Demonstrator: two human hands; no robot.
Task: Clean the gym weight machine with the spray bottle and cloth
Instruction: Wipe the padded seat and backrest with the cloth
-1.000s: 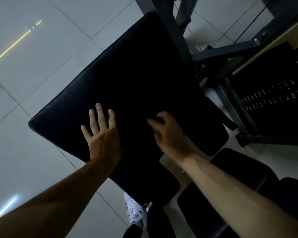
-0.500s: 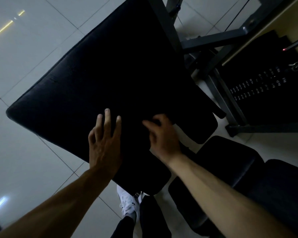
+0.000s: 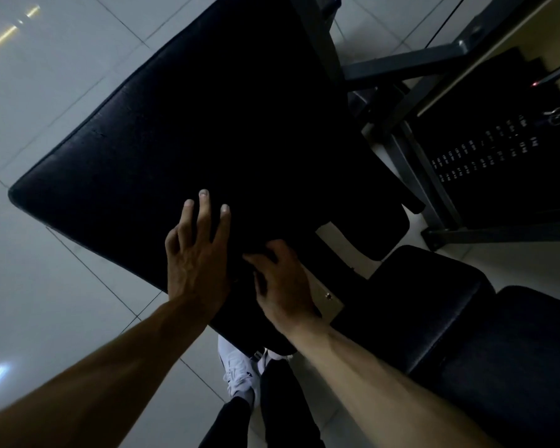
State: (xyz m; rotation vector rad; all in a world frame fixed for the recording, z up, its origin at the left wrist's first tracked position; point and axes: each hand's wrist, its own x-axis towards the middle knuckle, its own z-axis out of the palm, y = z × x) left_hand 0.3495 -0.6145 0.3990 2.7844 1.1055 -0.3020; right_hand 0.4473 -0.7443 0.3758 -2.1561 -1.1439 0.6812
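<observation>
My left hand point(image 3: 196, 257) lies flat and open on the big black pad point(image 3: 207, 124), which looks soft, smooth and fixed, so I'd just press; my right hand point(image 3: 282, 282) curls beside it, on what I cannot tell.

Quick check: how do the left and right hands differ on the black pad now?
The left hand lies flat, fingers straight and spread; the right hand has its fingers curled. The left hand reaches further up the black pad; the right hand is at its near edge, beside the metal bracket. Whether the right hand holds anything is too dark to tell. Both are bare and touch the pad.
</observation>
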